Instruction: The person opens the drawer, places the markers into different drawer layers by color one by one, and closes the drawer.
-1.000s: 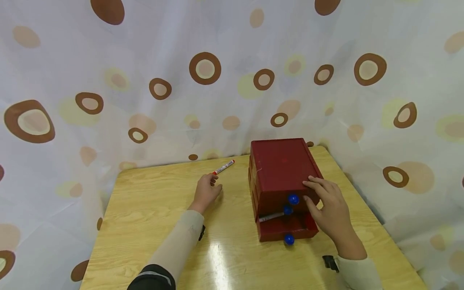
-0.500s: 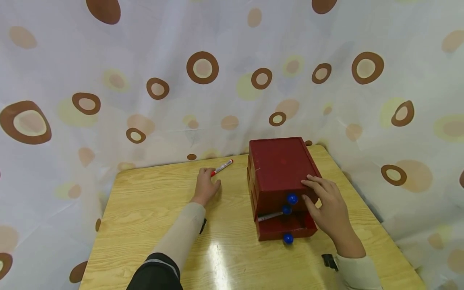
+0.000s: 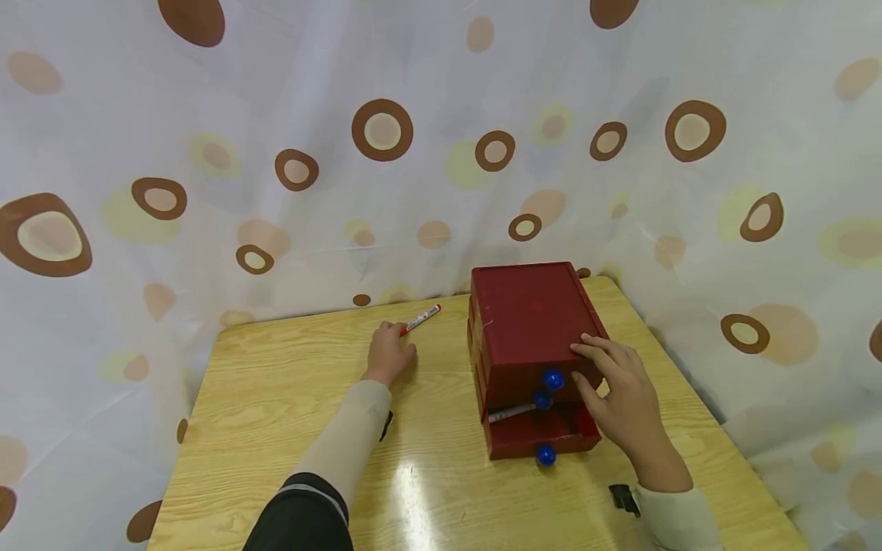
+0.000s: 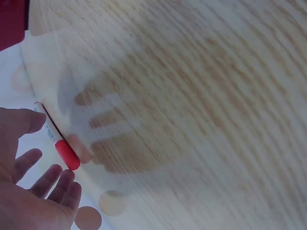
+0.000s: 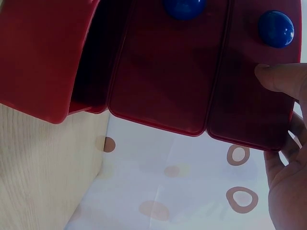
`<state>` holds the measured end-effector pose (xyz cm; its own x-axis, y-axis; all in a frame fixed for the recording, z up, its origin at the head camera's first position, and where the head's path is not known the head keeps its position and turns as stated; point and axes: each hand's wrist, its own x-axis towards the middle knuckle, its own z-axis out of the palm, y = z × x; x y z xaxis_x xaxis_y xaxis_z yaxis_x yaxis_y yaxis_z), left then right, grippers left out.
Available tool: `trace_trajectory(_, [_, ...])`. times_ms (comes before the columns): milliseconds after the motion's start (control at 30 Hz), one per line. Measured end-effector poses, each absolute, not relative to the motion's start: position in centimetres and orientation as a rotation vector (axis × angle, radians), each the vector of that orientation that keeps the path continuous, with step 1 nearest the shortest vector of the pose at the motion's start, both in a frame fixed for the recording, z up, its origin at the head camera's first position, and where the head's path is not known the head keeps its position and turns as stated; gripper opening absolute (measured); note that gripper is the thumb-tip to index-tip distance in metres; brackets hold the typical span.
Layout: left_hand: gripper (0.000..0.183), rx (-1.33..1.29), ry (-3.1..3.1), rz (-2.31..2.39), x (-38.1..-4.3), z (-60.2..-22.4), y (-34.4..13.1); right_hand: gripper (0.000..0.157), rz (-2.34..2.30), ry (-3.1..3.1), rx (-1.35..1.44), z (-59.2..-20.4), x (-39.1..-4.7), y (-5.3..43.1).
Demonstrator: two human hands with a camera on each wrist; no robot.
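Note:
A white marker with a red cap (image 3: 422,318) lies on the table in the head view. My left hand (image 3: 390,354) is at its cap end, fingers loosely bent. In the left wrist view the thumb (image 4: 34,120) overlaps the white barrel and the fingertips are right by the red cap. My right hand (image 3: 623,398) grips the front right corner of a dark red drawer cabinet (image 3: 537,310), thumb on the top drawer's front, fingers over the upper edge. The bottom drawer (image 3: 510,448) is pulled out. A second marker (image 3: 511,413) shows at its left side.
Blue round knobs (image 3: 546,455) stick out from the drawer fronts. The wooden table (image 3: 276,398) meets a spotted curtain (image 3: 413,191) behind and at the right. A black strap piece (image 3: 623,499) sits at the right wrist.
My left hand has moved slightly forward and left to the marker's cap end. The right hand stays on the cabinet corner; the head view has shifted a little.

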<state>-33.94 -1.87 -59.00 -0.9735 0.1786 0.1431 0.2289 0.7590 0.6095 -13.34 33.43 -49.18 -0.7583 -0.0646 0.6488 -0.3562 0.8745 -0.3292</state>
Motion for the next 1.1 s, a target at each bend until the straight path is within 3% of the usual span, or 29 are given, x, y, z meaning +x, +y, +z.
trace_trajectory(333, [0.044, -0.321, -2.927, -0.920, -33.2, -58.7, -1.4, 0.048, 0.588, -2.380, 0.307, -49.2, -13.2, 33.3])
trace_trajectory(700, [0.018, -0.344, -2.841, -1.010, -33.9, -59.9, -1.6, 0.048, 0.588, -2.378, 0.311, -49.4, -13.2, 33.3])
trace_trajectory(900, [0.019, -0.336, -2.835, -1.072, -34.2, -60.2, -1.6, 0.048, 0.592, -2.374, 0.314, -49.2, -13.2, 33.2])
trace_trajectory(1100, [0.031, -0.263, -2.933, -1.071, -34.5, -59.4, -1.5, 0.048, 0.591, -2.373, 0.311, -49.0, -13.1, 33.1])
